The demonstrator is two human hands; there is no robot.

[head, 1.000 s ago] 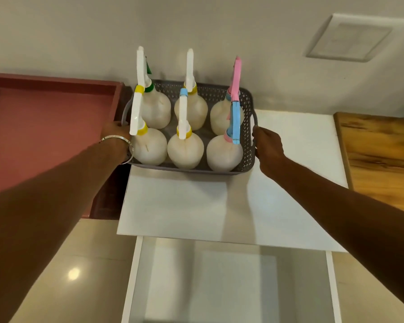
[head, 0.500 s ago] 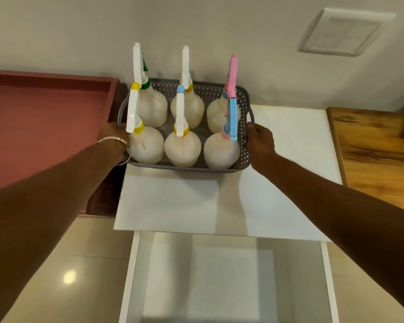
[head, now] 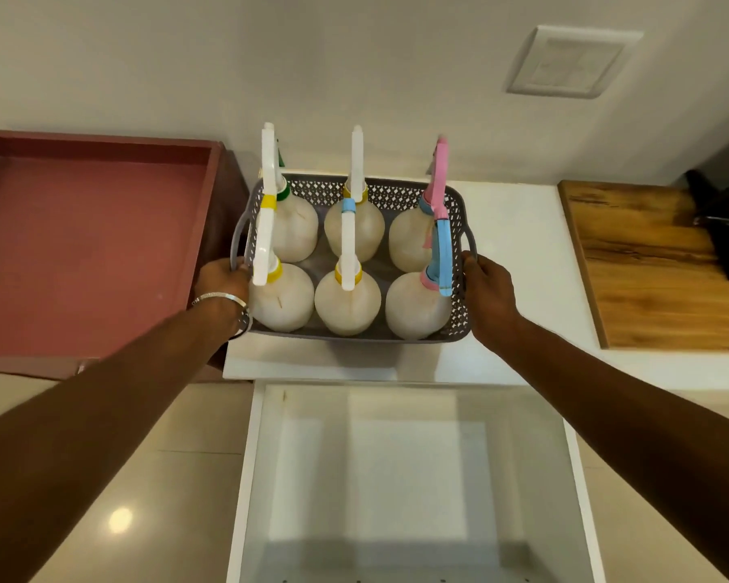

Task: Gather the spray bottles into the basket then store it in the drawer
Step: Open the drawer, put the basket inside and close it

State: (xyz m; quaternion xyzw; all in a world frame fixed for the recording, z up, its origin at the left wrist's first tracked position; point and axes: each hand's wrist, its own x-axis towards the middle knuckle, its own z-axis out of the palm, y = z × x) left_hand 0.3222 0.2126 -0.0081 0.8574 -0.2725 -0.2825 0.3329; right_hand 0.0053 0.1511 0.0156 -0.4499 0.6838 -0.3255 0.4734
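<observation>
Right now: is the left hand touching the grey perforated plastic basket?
Touching. The head view shows the left hand gripping the grey perforated plastic basket at its left handle, fingers curled round it, no gap.

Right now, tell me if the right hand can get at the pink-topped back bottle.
Probably yes, once it lets go. The right hand grips the basket handle on that side, and the pink-topped bottle stands in the back right corner; only the blue-topped bottle stands nearer.
</observation>
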